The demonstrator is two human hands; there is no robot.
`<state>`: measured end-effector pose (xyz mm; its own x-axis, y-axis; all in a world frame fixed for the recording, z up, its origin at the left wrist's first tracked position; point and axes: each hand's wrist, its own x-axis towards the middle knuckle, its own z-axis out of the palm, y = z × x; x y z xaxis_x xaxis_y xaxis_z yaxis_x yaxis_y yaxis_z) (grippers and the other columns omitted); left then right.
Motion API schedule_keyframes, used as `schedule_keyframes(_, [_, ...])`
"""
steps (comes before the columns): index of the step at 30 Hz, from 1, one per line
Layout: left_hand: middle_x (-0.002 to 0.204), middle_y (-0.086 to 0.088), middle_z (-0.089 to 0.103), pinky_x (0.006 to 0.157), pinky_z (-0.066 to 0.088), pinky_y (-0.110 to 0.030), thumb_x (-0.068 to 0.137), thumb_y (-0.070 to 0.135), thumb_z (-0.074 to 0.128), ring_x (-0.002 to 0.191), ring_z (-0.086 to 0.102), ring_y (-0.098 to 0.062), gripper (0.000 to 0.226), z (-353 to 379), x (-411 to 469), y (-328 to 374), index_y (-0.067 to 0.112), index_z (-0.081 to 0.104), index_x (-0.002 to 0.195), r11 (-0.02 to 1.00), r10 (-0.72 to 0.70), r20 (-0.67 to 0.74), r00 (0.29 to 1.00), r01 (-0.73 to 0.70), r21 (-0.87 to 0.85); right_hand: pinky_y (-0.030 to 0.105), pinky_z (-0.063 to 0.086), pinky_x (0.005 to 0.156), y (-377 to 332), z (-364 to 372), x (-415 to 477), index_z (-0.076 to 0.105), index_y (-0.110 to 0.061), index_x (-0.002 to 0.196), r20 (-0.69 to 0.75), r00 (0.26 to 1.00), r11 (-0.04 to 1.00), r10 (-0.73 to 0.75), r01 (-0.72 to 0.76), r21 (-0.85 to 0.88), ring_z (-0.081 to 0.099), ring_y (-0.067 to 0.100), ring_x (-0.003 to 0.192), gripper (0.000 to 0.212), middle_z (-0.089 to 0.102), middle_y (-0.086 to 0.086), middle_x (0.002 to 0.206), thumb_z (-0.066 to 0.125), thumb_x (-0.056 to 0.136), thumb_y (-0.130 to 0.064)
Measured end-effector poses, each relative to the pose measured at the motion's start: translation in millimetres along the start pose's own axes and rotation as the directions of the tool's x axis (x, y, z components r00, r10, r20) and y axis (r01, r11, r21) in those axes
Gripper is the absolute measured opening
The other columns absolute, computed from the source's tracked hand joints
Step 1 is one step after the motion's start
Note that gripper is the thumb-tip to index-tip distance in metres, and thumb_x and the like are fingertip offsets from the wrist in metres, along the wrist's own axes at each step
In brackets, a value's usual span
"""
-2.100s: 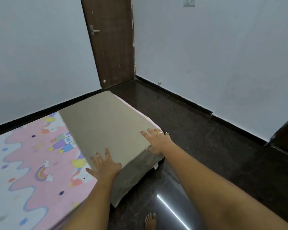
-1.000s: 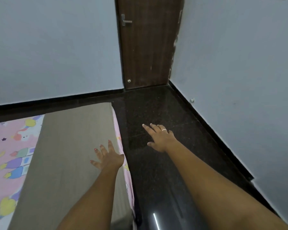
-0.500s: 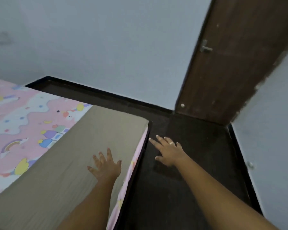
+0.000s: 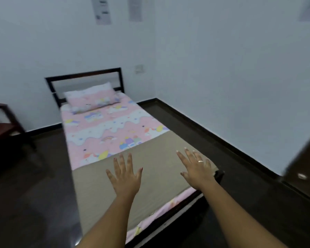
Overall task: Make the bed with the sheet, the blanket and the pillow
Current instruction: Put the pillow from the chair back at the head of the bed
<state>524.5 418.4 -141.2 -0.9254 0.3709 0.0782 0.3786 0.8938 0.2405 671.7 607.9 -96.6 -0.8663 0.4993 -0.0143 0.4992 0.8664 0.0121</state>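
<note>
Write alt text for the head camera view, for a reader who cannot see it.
Two bare hands, left hand and right hand, spread open over a folded beige blanket at the foot of a single bed. A pink cartoon-print sheet covers the mattress, with a matching pillow against the dark headboard.

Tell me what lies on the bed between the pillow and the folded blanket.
Head view: only the bare patterned sheet between pillow and blanket.
</note>
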Motion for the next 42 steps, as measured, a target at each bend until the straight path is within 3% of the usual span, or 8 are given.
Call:
schedule_keyframes(11, [0.159, 0.0, -0.016, 0.112, -0.01, -0.058, 0.094, 0.063, 0.018, 0.145, -0.019, -0.024, 0.072, -21, -147, -30, 0.03, -0.015, 0.149, 0.954, -0.287, -0.029, 0.957, 0.288, 0.085, 0.058, 0.016, 0.111, 4, -7, -68, -0.012, -0.042, 0.149, 0.072, 0.97, 0.973, -0.232, 0.232, 0.013, -0.001, 0.023, 0.148, 0.076, -0.01, -0.008, 0.16, 0.043, 0.097, -0.046])
schedule_keyframes(22, [0.159, -0.001, -0.015, 0.112, -0.011, -0.059, 0.094, 0.062, 0.022, 0.145, -0.02, -0.025, 0.072, -16, -191, -47, 0.032, -0.013, 0.149, 0.916, -0.394, 0.022, 0.919, 0.391, 0.091, 0.056, 0.017, 0.112, -13, 13, -81, -0.012, -0.042, 0.149, 0.183, 0.923, 0.941, -0.337, 0.332, 0.059, 0.0, 0.022, 0.148, 0.076, -0.008, -0.009, 0.161, 0.043, 0.097, -0.047])
schedule_keyframes(34, [0.158, 0.0, -0.02, 0.111, -0.011, -0.059, 0.095, 0.061, 0.023, 0.144, -0.023, -0.026, 0.072, 26, -113, -98, 0.034, -0.019, 0.147, 0.899, -0.425, 0.145, 0.893, 0.399, 0.181, 0.056, 0.018, 0.111, -80, 86, 13, -0.011, -0.04, 0.15, 0.326, 0.864, 0.923, -0.383, 0.349, 0.162, 0.002, 0.022, 0.148, 0.074, -0.008, -0.009, 0.161, 0.041, 0.097, -0.047])
schedule_keyframes(39, [0.158, 0.0, -0.021, 0.111, -0.011, -0.058, 0.096, 0.059, 0.024, 0.143, -0.024, -0.025, 0.073, 78, -26, -140, 0.033, -0.03, 0.138, 0.919, -0.376, 0.232, 0.897, 0.33, 0.216, 0.048, 0.022, 0.112, -129, 160, 86, -0.004, -0.027, 0.153, 0.396, 0.857, 0.939, -0.331, 0.257, 0.228, 0.008, 0.02, 0.147, 0.073, -0.003, -0.007, 0.161, 0.04, 0.097, -0.047])
schedule_keyframes(42, [0.158, -0.001, -0.018, 0.112, -0.01, -0.058, 0.096, 0.059, 0.025, 0.141, -0.027, -0.022, 0.073, 117, 24, -161, 0.033, -0.03, 0.136, 0.935, -0.318, 0.296, 0.901, 0.246, 0.255, 0.045, 0.016, 0.115, -144, 213, 135, -0.003, -0.025, 0.154, 0.494, 0.817, 0.945, -0.298, 0.18, 0.274, 0.006, 0.019, 0.147, 0.072, -0.004, -0.006, 0.161, 0.038, 0.098, -0.047])
